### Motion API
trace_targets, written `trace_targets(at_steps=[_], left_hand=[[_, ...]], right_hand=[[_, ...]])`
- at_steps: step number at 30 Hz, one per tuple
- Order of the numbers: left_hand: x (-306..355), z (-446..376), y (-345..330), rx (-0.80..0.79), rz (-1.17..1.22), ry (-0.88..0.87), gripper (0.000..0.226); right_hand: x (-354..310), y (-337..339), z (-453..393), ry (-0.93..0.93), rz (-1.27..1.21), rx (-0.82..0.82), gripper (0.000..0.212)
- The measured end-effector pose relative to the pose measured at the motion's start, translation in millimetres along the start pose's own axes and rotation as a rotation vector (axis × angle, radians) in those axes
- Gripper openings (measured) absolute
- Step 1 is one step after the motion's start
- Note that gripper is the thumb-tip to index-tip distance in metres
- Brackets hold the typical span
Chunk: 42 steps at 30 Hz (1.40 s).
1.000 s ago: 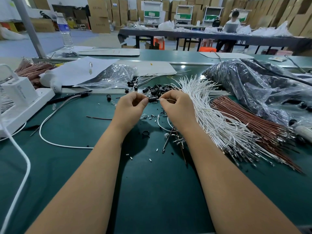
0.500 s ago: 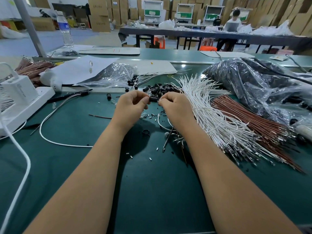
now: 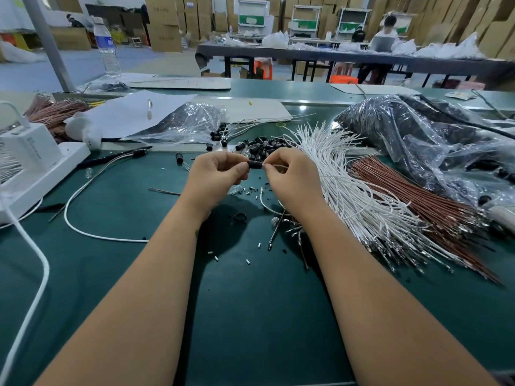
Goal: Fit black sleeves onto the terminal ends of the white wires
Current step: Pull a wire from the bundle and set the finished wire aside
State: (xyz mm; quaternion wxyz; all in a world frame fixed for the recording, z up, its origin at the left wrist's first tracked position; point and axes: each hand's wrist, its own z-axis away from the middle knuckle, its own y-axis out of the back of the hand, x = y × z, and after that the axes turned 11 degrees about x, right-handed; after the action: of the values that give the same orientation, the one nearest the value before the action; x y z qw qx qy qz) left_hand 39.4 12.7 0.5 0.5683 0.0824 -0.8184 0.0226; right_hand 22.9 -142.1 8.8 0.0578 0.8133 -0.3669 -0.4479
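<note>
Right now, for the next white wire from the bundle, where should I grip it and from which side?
Probably grip a white wire near its far, fanned-out tip, coming from the left beside the right hand. There the strands spread apart, while the near terminal ends lie tangled against the brown wires.

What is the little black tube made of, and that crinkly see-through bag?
The black sleeve looks like matte rubber or soft plastic: dull, hardly any shine. The clear bag looks like thin glossy plastic film, crumpled with bright glints.
</note>
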Motion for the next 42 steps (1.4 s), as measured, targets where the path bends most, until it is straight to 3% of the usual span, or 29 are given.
trace_targets(at_steps=[11,17,22,32,37,42], left_hand=[[0.6,1.6,0.4,0.038,-0.015,0.025,0.015],[1.9,3.0,-3.1,0.034,-0.002,0.042,0.012],[1.3,2.0,-1.8,0.076,0.002,0.041,0.013],[1.1,2.4,-0.4,0.054,0.116,0.117,0.009],[1.1,1.0,1.1,0.064,0.186,0.151,0.011],[2.3,0.5,2.7,0.037,0.218,0.182,0.009]], right_hand=[[-2.3,0.3,2.0,0.152,0.048,0.028,0.013],[-4.6,1.6,1.3,0.118,0.000,0.040,0.010],[-4.9,4.3,0.1,0.048,-0.047,-0.039,0.023],[-3.2,4.1,1.6,0.006,-0.164,0.012,0.026],[-5.0,1.8,1.2,-0.071,-0.209,-0.001,0.016],[-4.5,1.1,0.6,-0.031,-0.179,-0.004,0.016]])
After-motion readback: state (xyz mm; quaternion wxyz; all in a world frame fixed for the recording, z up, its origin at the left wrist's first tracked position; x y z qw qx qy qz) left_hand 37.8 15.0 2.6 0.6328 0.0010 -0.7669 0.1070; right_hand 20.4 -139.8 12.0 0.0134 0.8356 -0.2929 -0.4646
